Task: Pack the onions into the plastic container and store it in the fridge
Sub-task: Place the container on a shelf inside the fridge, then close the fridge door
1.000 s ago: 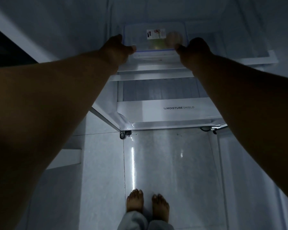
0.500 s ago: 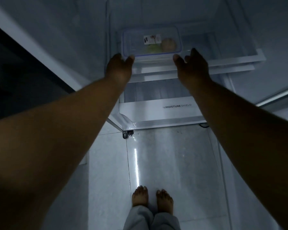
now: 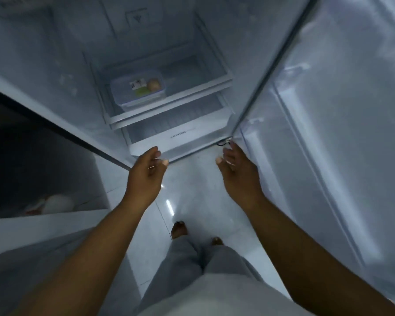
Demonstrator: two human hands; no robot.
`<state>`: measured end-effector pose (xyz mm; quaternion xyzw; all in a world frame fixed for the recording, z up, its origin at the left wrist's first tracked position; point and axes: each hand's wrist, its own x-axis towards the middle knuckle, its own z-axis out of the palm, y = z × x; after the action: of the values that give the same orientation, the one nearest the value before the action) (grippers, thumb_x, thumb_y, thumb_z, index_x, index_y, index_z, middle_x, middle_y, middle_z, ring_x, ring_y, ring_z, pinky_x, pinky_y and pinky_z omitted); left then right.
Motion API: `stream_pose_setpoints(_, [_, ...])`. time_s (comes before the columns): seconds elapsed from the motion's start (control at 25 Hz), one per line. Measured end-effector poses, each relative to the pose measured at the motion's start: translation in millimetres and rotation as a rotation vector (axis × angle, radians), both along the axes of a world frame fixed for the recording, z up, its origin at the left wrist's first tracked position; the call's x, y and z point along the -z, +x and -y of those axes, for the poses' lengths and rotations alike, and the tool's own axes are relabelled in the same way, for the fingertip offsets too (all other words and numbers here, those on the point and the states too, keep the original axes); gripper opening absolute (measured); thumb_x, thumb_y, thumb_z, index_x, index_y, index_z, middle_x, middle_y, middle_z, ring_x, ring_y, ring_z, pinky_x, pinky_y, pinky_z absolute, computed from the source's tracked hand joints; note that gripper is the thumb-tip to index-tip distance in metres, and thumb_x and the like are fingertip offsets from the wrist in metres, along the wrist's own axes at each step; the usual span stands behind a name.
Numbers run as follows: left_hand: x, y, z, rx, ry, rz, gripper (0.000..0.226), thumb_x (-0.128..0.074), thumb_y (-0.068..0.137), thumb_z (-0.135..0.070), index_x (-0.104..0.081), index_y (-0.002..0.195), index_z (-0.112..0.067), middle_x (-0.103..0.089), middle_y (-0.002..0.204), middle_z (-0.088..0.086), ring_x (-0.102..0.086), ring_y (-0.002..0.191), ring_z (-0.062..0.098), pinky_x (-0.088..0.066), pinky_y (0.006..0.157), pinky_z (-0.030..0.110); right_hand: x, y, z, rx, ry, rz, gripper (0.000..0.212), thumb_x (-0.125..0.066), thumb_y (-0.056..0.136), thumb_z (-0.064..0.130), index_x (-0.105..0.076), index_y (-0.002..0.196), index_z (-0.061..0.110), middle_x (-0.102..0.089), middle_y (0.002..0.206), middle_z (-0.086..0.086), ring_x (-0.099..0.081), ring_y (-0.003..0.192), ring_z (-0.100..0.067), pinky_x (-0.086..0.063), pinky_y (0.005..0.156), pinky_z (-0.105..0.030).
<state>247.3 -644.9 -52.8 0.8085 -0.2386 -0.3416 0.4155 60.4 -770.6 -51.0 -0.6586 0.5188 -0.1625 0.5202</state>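
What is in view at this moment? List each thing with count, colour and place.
container: one, clear plastic with a blue-edged lid, on the left of the fridge shelf.
onion: one visible, tan, inside the container beside a white label and something pale green.
shelf: one, white-edged, in the lower fridge.
drawer: one, white, below the shelf, lettering too blurred to read.
fridge door: one, white, open at right.
floor: pale glossy tiles.
white round object: one, lower left, unclear.
left hand: empty, open grip, in front of the drawer.
right hand: empty, open grip, near the door's bottom hinge.
feet: two, bare, with grey trousers above them.
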Motion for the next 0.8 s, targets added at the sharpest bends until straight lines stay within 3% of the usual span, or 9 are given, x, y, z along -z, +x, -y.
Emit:
stream_pose_setpoints(0.2, [-65.2, -99.7, 4.9, 0.263, -0.078, 0.002, 0.042, -0.062, 0.091, -0.026, -0.053, 0.132, -0.023, -0.06, 0.126, -0.005, -0.057, 0.11, -0.001, -0.048, 0.1, 0.027, -26.6, -145.1, -67.9, 0.15, 0.068, -0.086, 0.056, -0.064, 0.091, 0.031, -0.045, 0.142, 0.016, -0.062, 0.13, 0.001, -0.055, 0.105, 0.008, -0.032, 0.079, 0.01])
stream_pose_setpoints(0.32, [-108.6, -167.5, 37.0, 0.48, -0.191, 0.116, 0.043, -0.062, 0.091, -0.022, -0.052, 0.133, -0.018, -0.059, 0.128, -0.001, -0.055, 0.115, 0.008, -0.045, 0.103, 0.026, -31.8, -232.3, -97.5, 0.311, 0.1, -0.108, 0.052, -0.068, 0.088, 0.017, -0.051, 0.136, 0.007, -0.066, 0.124, -0.007, -0.061, 0.109, -0.008, -0.038, 0.079, 0.006])
stream_pose_setpoints(0.44, [-167.7, -237.4, 71.2, 0.655, -0.424, 0.32, 0.042, -0.059, 0.093, -0.026, -0.053, 0.133, -0.013, -0.057, 0.129, 0.002, -0.051, 0.115, 0.005, -0.042, 0.096, 0.01, -37.4, -312.7, -117.7, 0.448, 0.005, -0.244, 0.028, -0.067, 0.089, 0.019, -0.068, 0.117, 0.011, -0.073, 0.104, -0.001, -0.069, 0.1, -0.018, -0.039, 0.076, 0.001])
stream_pose_setpoints(0.52, [-208.8, -280.2, 87.5, 0.694, -0.68, 0.481, 0.039, -0.058, 0.094, -0.026, -0.055, 0.128, -0.007, -0.057, 0.125, 0.004, -0.048, 0.115, 0.004, -0.04, 0.098, 0.012, -39.8, -355.6, -129.7, 0.398, -0.051, -0.484, 0.018, -0.061, 0.093, 0.029, -0.076, 0.097, 0.02, -0.077, 0.094, 0.002, -0.071, 0.092, -0.019, -0.039, 0.072, -0.014])
stream_pose_setpoints(0.6, [-240.8, -317.3, 99.4, 0.703, -0.89, 0.608, 0.037, -0.057, 0.094, -0.022, -0.057, 0.124, -0.001, -0.057, 0.122, 0.009, -0.049, 0.117, 0.011, -0.037, 0.101, 0.016, -39.7, -387.3, -134.6, 0.43, -0.03, -0.592, 0.023, -0.058, 0.093, 0.031, -0.077, 0.086, 0.02, -0.077, 0.09, -0.005, -0.069, 0.091, -0.027, -0.044, 0.075, -0.026])
stream_pose_setpoints(0.72, [-274.4, -371.4, 107.6, 0.812, -1.004, 0.712, 0.043, -0.057, 0.094, -0.024, -0.055, 0.127, 0.003, -0.056, 0.129, 0.02, -0.05, 0.123, 0.029, -0.039, 0.105, 0.026, -52.6, -430.4, -130.0, 0.776, 0.039, -0.417, 0.024, -0.056, 0.09, 0.029, -0.075, 0.087, 0.015, -0.075, 0.093, -0.012, -0.068, 0.094, -0.035, -0.05, 0.089, -0.042])
stream_pose_setpoints(0.8, [-285.2, -399.2, 111.6, 0.924, -0.979, 0.822, 0.05, -0.053, 0.096, -0.03, -0.05, 0.133, 0.003, -0.049, 0.138, 0.021, -0.042, 0.132, 0.034, -0.035, 0.112, 0.036, -68.9, -449.5, -117.3, 1.008, 0.002, -0.208, 0.024, -0.051, 0.092, 0.034, -0.07, 0.095, 0.019, -0.073, 0.098, -0.007, -0.068, 0.093, -0.028, -0.051, 0.093, -0.048])
